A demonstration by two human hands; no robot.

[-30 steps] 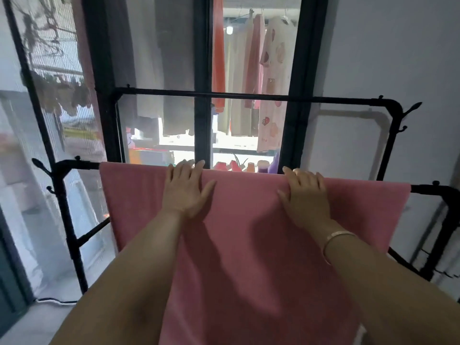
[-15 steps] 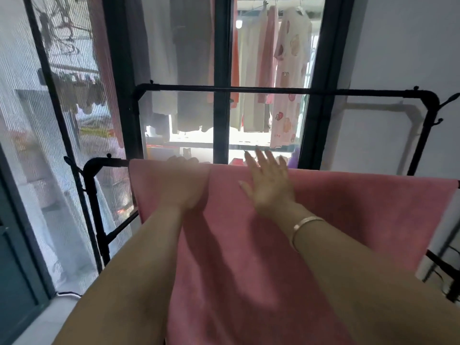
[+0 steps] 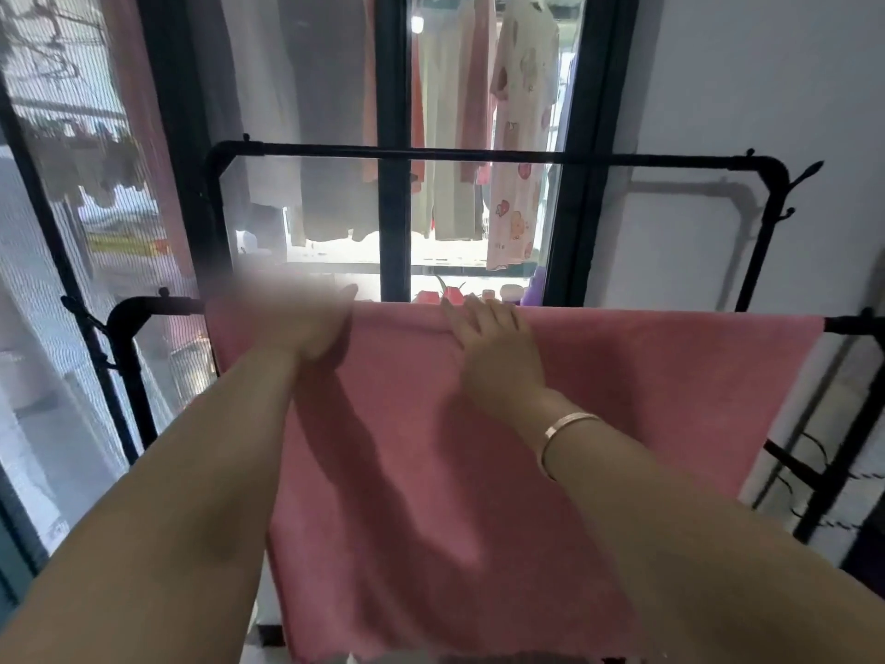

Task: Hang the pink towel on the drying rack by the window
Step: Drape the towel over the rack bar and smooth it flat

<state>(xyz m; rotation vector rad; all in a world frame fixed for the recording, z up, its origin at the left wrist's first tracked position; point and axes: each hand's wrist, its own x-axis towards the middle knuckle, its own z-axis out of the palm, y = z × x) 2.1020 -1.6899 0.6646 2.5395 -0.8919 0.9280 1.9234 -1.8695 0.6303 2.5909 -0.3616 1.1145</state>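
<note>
The pink towel (image 3: 661,376) hangs spread over the near lower bar of the black drying rack (image 3: 143,306), its front half falling toward me. My left hand (image 3: 306,323) is blurred with motion and lies on the towel's top edge near its left end. My right hand (image 3: 493,342) rests flat on the towel's top fold near the middle, fingers spread over the bar. Neither hand grips the cloth. A bracelet sits on my right wrist.
The rack's higher far bar (image 3: 479,153) runs across in front of the black-framed window (image 3: 395,88). Clothes (image 3: 522,136) hang outside the glass. A mesh screen (image 3: 72,184) stands at left, a white wall (image 3: 766,88) at right. Rack hooks (image 3: 809,170) stick out at the ends.
My view has shifted left. Both hands slid leftward along the towel's top edge; the right hand went from right of centre to the middle, and the left hand is moving fast.
</note>
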